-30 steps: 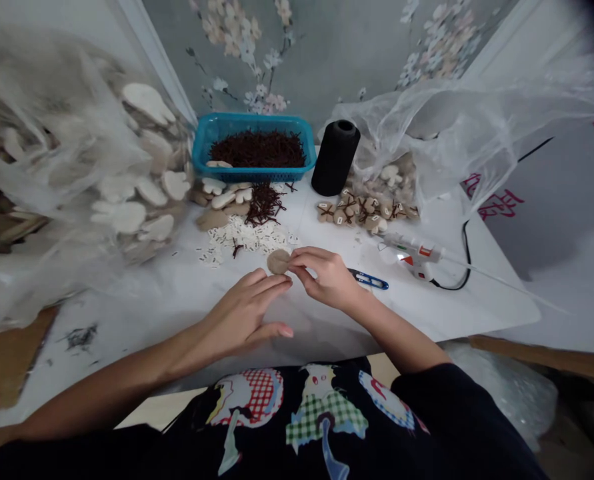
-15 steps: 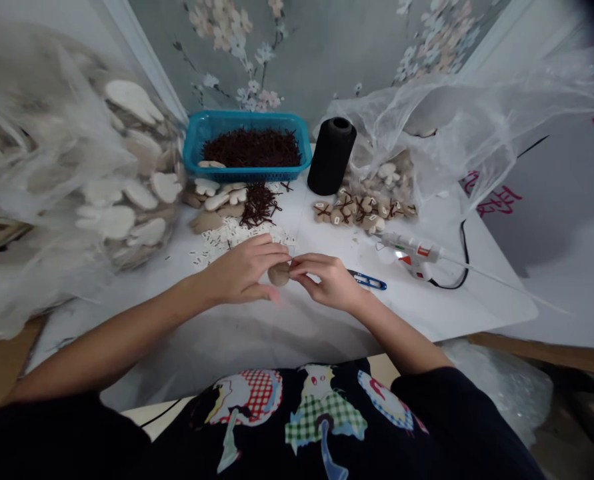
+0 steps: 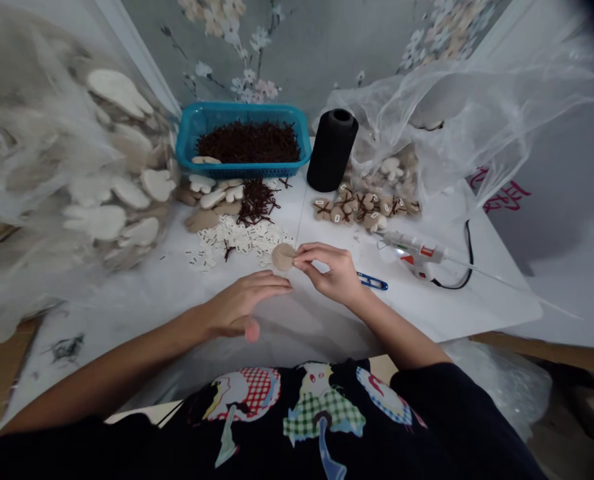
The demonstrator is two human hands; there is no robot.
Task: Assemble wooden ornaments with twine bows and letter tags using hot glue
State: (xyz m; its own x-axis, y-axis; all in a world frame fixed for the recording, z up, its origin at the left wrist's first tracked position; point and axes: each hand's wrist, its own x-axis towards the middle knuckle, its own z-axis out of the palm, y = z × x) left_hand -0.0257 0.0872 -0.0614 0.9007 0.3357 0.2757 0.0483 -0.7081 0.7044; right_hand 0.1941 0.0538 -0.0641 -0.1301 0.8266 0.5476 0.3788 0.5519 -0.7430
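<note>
My right hand (image 3: 329,270) pinches a round tan felt piece (image 3: 282,256) by its right edge, above the white table. My left hand (image 3: 247,300) is just below and left of the felt piece, fingers stretched out, thumb apart, holding nothing. Beyond the hands lies a spread of small white tags (image 3: 241,235). A heap of dark brown bows (image 3: 257,200) sits behind them, and one loose bow (image 3: 228,251) rests near the tags. To the left of the heap are tan and white felt pieces (image 3: 207,217).
A blue basket (image 3: 244,169) full of brown bows stands at the back, with a black thread cone (image 3: 331,150) beside it. Finished felt pieces with bows (image 3: 364,208), a glue gun (image 3: 411,248) and blue thread snips (image 3: 373,281) lie right. Plastic bags (image 3: 121,157) of felt shapes fill the left.
My left hand has come away from the felt piece, down and to the left, and is now open. The right hand still holds the piece, which shows its flat round face now.
</note>
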